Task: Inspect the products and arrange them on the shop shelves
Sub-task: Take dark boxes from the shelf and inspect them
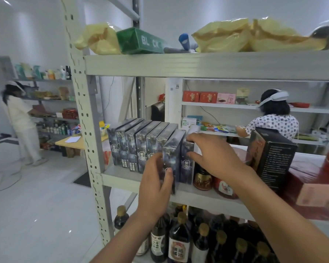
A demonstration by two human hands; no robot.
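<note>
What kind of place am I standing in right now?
Most likely a small shop, or a mock one: metal shelving holds a row of identical dark boxes, dark sauce bottles fill the shelf below, and other people face stocked shelves behind.

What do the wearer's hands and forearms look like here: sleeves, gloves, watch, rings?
Left hand and right hand are ungloved. Both forearms are uncovered as far as the frame shows: no sleeve, watch, bracelet or ring visible.

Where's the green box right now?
Head view, upper left: the green box lies on the top shelf, between a yellow bag and a blue-capped item.
</note>
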